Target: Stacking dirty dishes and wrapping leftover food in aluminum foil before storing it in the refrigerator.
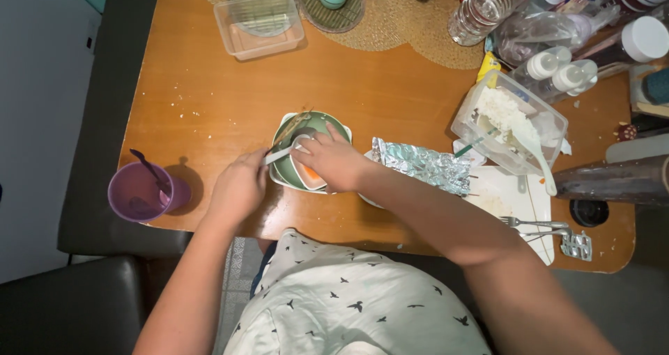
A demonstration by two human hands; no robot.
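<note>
Two hands meet at the green bowl [317, 128] near the surface's [390, 90] front edge. Your right hand [333, 161] grips the small orange-lined cup [310, 170]; hold it level. Your left hand [239, 188] pinches the spoon [279, 155]; scrape gently.

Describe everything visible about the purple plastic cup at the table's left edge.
The purple plastic cup is a round, translucent-looking tumbler standing upright at the left front corner of the brown wooden table. A dark spoon leans inside it, handle up. Whether it holds liquid cannot be told. No hand touches it; the left hand is nearest.
</note>
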